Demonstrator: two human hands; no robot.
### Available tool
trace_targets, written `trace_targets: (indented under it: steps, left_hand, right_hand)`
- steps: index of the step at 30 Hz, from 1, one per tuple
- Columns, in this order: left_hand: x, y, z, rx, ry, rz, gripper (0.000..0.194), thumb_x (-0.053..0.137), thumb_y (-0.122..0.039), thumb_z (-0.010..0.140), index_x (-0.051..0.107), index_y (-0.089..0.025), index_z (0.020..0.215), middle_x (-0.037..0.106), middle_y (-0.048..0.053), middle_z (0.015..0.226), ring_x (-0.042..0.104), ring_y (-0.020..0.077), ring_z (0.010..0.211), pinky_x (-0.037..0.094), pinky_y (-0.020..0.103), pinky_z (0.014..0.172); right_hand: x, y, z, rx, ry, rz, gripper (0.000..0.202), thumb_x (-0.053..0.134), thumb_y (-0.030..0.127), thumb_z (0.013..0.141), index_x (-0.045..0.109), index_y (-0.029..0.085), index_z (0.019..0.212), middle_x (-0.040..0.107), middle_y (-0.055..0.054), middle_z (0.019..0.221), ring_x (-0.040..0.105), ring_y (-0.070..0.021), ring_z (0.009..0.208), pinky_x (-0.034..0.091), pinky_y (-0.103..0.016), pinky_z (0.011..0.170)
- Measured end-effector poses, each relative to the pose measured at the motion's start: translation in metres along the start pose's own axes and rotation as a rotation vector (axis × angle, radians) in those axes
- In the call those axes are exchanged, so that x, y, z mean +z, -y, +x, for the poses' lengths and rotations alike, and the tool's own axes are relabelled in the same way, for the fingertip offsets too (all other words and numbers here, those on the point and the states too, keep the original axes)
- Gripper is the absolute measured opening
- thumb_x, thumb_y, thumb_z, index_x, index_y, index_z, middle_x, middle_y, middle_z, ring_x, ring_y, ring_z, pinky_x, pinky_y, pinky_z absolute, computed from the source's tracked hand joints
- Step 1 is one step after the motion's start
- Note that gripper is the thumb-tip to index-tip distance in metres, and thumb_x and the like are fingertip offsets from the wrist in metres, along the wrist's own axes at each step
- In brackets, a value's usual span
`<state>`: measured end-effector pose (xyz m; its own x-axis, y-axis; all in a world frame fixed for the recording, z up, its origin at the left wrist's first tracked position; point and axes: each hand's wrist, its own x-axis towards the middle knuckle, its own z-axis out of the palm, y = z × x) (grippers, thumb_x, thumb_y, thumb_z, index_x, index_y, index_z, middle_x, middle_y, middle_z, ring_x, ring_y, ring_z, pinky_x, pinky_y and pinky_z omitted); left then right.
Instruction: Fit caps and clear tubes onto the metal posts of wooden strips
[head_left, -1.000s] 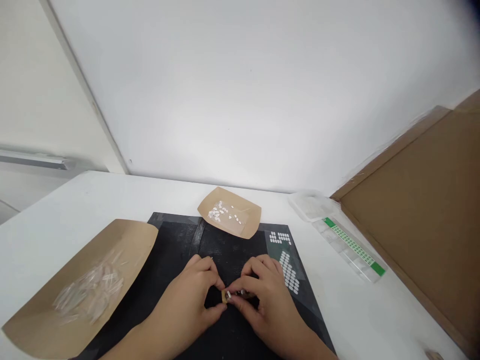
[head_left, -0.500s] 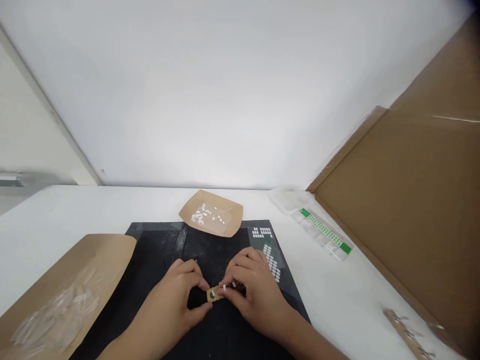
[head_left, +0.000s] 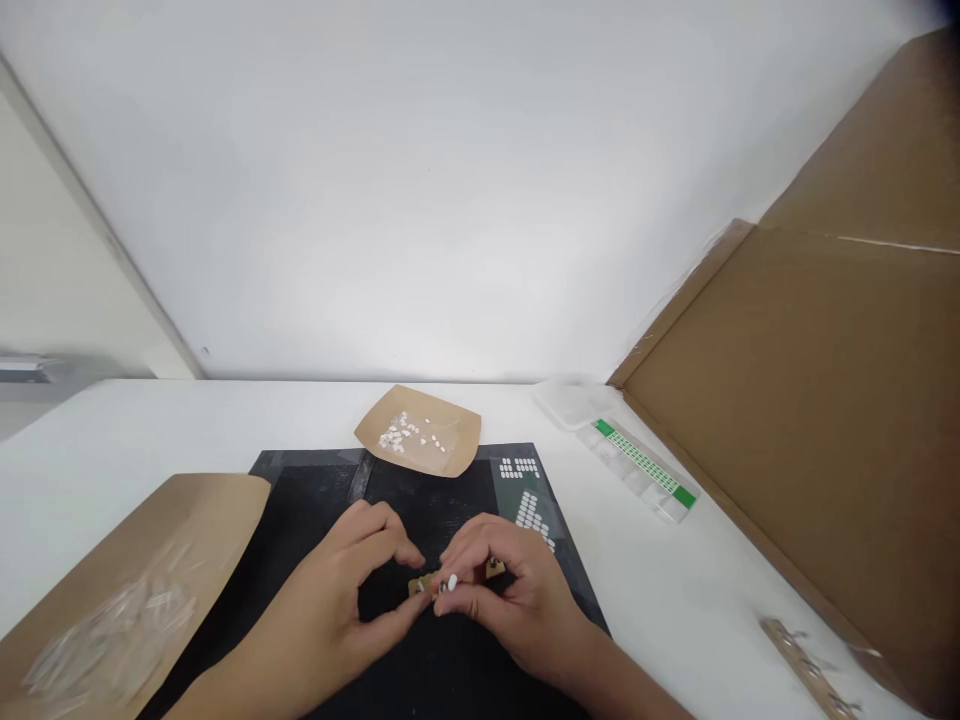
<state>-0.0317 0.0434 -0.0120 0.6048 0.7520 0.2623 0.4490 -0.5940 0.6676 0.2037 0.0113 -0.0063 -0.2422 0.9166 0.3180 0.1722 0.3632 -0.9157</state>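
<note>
A short brown strip [head_left: 414, 587] with small metal fittings lies low over the black mat, partly hidden by both hands. A small white oval piece [head_left: 452, 581] shows at the fingertips of my right hand [head_left: 510, 580], which is closed in a pinch over the strip. More of the strip shows below the right fingers. My left hand [head_left: 352, 575] has its thumb against the strip's near edge, its tip close to the right thumb. The left index finger is raised apart from the strip.
A black mat [head_left: 315, 510] carries a sheet of white ovals [head_left: 529, 508]. Behind it sits a brown paper tray [head_left: 469, 430] with white bits. At left, another tray [head_left: 217, 490] holds clear pieces. A green-marked clear pack [head_left: 645, 462], cardboard [head_left: 810, 400] and another fitted strip [head_left: 806, 665] are right.
The left index finger has lifted off the strip, and its thumb has slid rightward. The right fingers have shifted on the strip, with the white oval now tilted upright. The view moved slightly.
</note>
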Motion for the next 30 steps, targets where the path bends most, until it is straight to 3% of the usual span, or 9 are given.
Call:
trace_targets:
  steps: [5,9,13,16,23,26,30]
  left_hand:
    - [-0.009,-0.017,-0.003,0.254,-0.063,-0.115,0.041,0.059,-0.002,0.090,0.060,-0.023,0.125,0.061,0.007,0.109,0.062,0.0198,0.095,0.054,0.030,0.078]
    - [-0.006,-0.018,-0.002,0.352,-0.117,-0.194,0.041,0.058,0.003,0.090,0.061,-0.021,0.123,0.062,0.009,0.106,0.061,0.0195,0.094,0.051,0.025,0.065]
    - [-0.001,-0.015,0.003,0.378,-0.187,-0.238,0.036,0.062,0.004,0.090,0.065,-0.022,0.115,0.066,0.008,0.097,0.062,0.0194,0.092,0.050,0.024,0.061]
    - [-0.002,-0.016,0.004,0.356,-0.216,-0.252,0.035,0.069,0.001,0.089,0.067,-0.025,0.113,0.069,0.007,0.095,0.064,0.0206,0.094,0.056,0.027,0.067]
    - [-0.013,-0.020,0.001,0.309,-0.089,-0.326,0.043,0.070,-0.003,0.088,0.070,-0.030,0.121,0.071,0.008,0.097,0.066,0.0231,0.096,0.056,0.026,0.061]
    - [-0.015,-0.020,0.001,0.291,-0.059,-0.341,0.039,0.067,-0.003,0.091,0.071,-0.030,0.119,0.071,0.007,0.097,0.065,0.0225,0.098,0.058,0.028,0.068]
    - [-0.014,-0.019,0.004,0.293,-0.051,-0.332,0.029,0.066,-0.006,0.095,0.072,-0.028,0.112,0.071,0.004,0.093,0.064,0.0204,0.093,0.059,0.041,0.091]
  right_hand:
    - [0.001,0.004,-0.001,0.092,0.100,0.196,0.017,0.086,0.037,0.089,0.078,0.021,0.085,0.079,-0.003,0.086,0.073,-0.0184,0.080,0.055,-0.030,0.073]
    - [0.003,0.004,-0.004,0.133,0.143,0.187,0.019,0.081,0.038,0.094,0.080,0.020,0.087,0.078,-0.004,0.089,0.070,-0.0163,0.080,0.053,-0.028,0.073]
    - [0.005,-0.001,-0.008,0.267,0.188,0.302,0.026,0.076,0.043,0.097,0.077,0.018,0.091,0.074,-0.003,0.084,0.063,-0.0115,0.068,0.045,-0.021,0.057]
    - [0.005,-0.002,-0.008,0.300,0.194,0.366,0.030,0.075,0.046,0.097,0.075,0.016,0.092,0.072,-0.003,0.085,0.062,-0.0107,0.068,0.043,-0.020,0.056]
    - [0.005,-0.001,-0.006,0.305,0.217,0.417,0.035,0.073,0.051,0.097,0.072,0.016,0.090,0.069,-0.002,0.081,0.060,-0.0103,0.066,0.043,-0.021,0.058]
    - [0.006,-0.002,-0.006,0.312,0.209,0.448,0.037,0.074,0.051,0.097,0.070,0.015,0.088,0.068,-0.001,0.078,0.058,-0.0092,0.064,0.041,-0.020,0.056]
    - [0.006,-0.002,-0.006,0.316,0.220,0.469,0.037,0.073,0.050,0.098,0.070,0.015,0.087,0.068,-0.002,0.079,0.057,-0.0085,0.063,0.040,-0.020,0.056]
